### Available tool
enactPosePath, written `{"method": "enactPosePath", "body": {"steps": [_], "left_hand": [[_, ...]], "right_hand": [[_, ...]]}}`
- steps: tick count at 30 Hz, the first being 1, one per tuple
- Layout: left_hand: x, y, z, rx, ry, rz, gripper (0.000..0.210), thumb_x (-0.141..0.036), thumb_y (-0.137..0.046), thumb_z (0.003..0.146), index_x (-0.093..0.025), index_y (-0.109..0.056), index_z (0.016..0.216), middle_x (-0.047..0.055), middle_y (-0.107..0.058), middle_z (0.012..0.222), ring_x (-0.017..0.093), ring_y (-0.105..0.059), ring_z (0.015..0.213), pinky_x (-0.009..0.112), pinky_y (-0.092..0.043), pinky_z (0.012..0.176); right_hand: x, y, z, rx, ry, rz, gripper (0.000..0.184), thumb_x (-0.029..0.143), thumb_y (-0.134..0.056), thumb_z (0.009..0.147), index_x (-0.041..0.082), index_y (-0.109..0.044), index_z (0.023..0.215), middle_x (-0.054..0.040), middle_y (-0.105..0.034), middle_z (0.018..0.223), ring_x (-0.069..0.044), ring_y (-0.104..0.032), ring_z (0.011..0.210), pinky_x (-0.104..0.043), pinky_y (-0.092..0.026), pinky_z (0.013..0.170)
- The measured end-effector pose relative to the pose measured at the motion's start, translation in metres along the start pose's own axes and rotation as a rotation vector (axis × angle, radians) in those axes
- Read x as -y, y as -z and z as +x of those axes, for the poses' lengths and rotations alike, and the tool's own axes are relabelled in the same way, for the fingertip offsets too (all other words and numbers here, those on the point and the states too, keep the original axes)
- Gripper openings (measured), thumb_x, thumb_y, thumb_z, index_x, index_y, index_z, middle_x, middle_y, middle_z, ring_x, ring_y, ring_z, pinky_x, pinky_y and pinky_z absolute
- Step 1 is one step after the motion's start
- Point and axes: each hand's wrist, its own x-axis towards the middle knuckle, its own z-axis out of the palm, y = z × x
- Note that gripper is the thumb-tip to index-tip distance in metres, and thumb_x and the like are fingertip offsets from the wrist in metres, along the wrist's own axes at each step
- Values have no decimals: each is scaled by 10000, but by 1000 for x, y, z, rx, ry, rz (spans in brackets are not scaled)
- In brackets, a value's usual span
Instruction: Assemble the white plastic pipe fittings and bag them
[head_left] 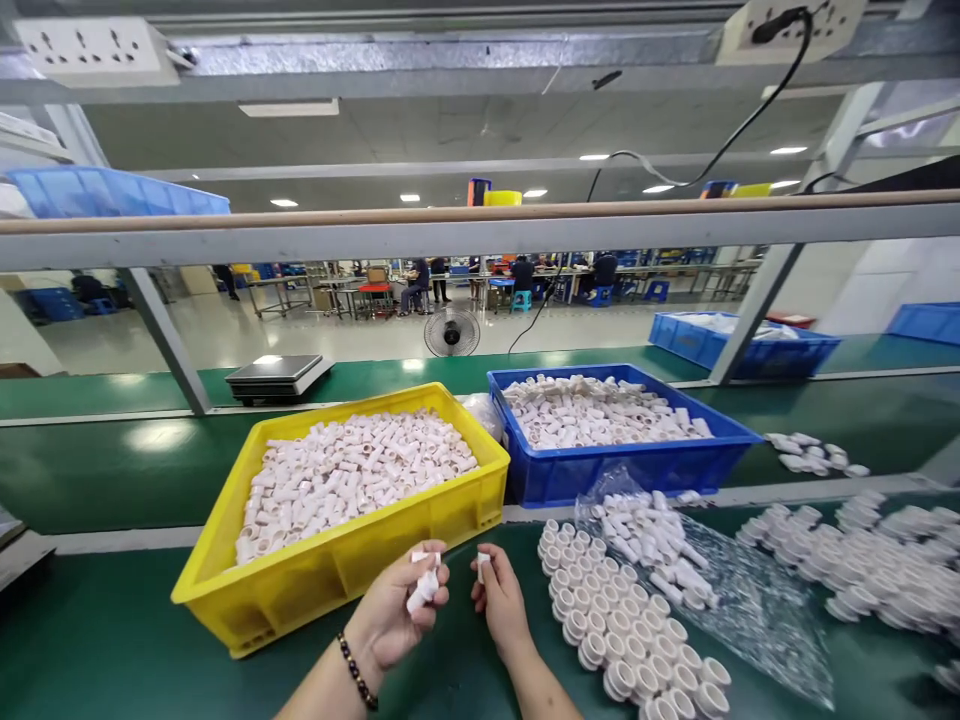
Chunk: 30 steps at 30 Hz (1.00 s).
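Mid-handling now: your left hand (396,604) clasps white fittings (424,588), your right hand (504,606) pinches a white piece (483,566); next likely needs a steady pinch.

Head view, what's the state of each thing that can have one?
Left hand: closed on white pipe fittings
Right hand: pinching small white piece
Yellow bin: open, filled with fittings
Nearest blue bin: open, filled with fittings
Clear plastic bag: lying rumpled
Fan: motion unclear
Scale: power unclear
Upper-right power strip: black plug inserted
Ceiling lights: lit
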Motion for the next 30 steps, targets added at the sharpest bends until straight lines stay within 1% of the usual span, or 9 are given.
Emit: {"method": "enactPosePath", "body": {"steps": [2, 5, 9, 14, 18, 22, 25, 27, 30], "left_hand": [[27, 14, 13, -13, 63, -174, 175, -238, -555, 747, -163, -510, 898, 19, -534, 641, 82, -522, 506, 108, -221, 339], [46, 31, 29, 33, 68, -286, 285, -386, -493, 768, -155, -533, 929, 42, -549, 657, 114, -521, 503, 150, -258, 350], [52, 46, 36, 89, 24, -308, 310, -289, -474, 772, -160, -511, 1051, 28, -533, 670, 113, -486, 487, 183, -259, 356], [52, 53, 38, 123, 39, -311, 291, -239, -490, 768, -161, -514, 1047, 40, -521, 722, 105, -481, 529, 155, -239, 341], [53, 52, 41, 19, 68, -299, 214, -271, -529, 771, -151, -539, 948, 45, -526, 735, 76, -469, 505, 118, -209, 310], [54, 50, 44, -47, 61, -262, 245, -364, -508, 780, -137, -546, 867, 30, -527, 659, 46, -414, 415, 108, -191, 285], [55, 48, 44, -124, 31, -202, 308, -431, -474, 779, -139, -547, 845, 18, -524, 596, 52, -407, 372, 124, -208, 273], [57, 47, 44, -139, -21, -131, 326, -447, -473, 771, -142, -550, 859, 14, -531, 585, 57, -406, 352, 139, -226, 268], [60, 46, 43, -123, -110, -45, 282, -396, -533, 745, -145, -557, 873, -3, -528, 574, 53, -404, 343, 144, -243, 269]], "right_hand": [[2, 0, -2, 21, -3, 40, 355, 474, -507, 748, 186, -457, 949, 7, -543, 748, -65, -453, 424, -159, -309, 328], [6, 1, -4, 58, -50, 147, 311, 434, -521, 764, 183, -440, 929, -13, -575, 783, -57, -454, 432, -152, -302, 341], [11, 2, -3, 93, -158, 332, 325, 420, -578, 730, 180, -450, 909, -28, -608, 783, -65, -466, 436, -173, -324, 370], [15, 1, -3, 130, -214, 445, 355, 388, -623, 705, 180, -488, 959, -32, -618, 801, -91, -529, 493, -205, -375, 438], [17, -2, -5, 115, -235, 419, 336, 377, -643, 692, 188, -503, 932, -23, -608, 774, -127, -572, 567, -235, -411, 506], [15, -4, -7, 142, -221, 380, 325, 386, -615, 719, 189, -523, 960, 9, -565, 691, -109, -542, 538, -218, -391, 482], [11, -3, -8, 199, -221, 267, 386, 419, -568, 748, 152, -532, 1023, 33, -509, 560, -86, -475, 463, -192, -345, 428], [8, -3, -9, 239, -214, 164, 399, 436, -542, 759, 139, -524, 1025, 56, -467, 502, -65, -411, 399, -170, -291, 373], [5, -4, -10, 237, -188, 64, 320, 438, -560, 739, 167, -509, 903, 72, -462, 534, -33, -341, 346, -146, -207, 318]]}}
